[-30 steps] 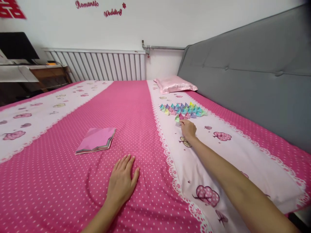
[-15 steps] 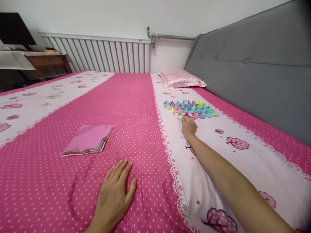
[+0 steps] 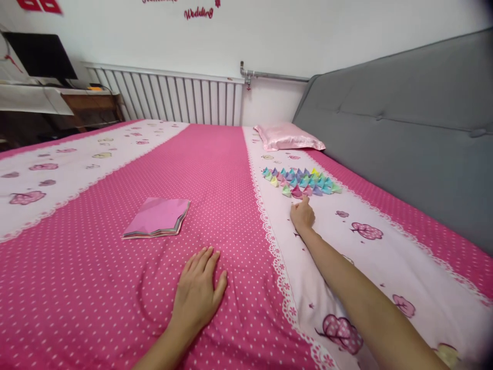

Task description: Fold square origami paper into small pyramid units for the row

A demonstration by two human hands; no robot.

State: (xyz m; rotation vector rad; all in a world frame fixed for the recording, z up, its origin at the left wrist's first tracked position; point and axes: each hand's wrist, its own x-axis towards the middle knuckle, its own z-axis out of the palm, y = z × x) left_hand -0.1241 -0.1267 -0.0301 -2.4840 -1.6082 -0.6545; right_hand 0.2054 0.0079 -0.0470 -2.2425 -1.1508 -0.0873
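Note:
My left hand (image 3: 197,288) lies flat on the pink dotted bed cover, palm down with the fingers stretched out and nothing in it. Up and to the left of it rests a stack of square paper sheets (image 3: 158,217), a pink one on top. On the white strip at right are rows of small folded paper pieces (image 3: 304,182) in blue, green, purple, pink and yellow. My right hand (image 3: 303,213) is just in front of the nearest row, its index finger extended towards a dark pink folded piece (image 3: 296,192), thumb apart. No paper shows in it.
Behind the folded pieces lies a pink pillow (image 3: 288,136). A grey padded headboard (image 3: 400,97) lines the right side. At the back are a white radiator (image 3: 169,97) and a pipe (image 3: 279,76). A monitor (image 3: 44,56) stands on a desk (image 3: 92,101) at far left.
My right hand has drawn slightly back from the dark pink piece, which now shows more fully, and its fingers have parted. The view has tilted up and turned a little left. My left hand stays flat.

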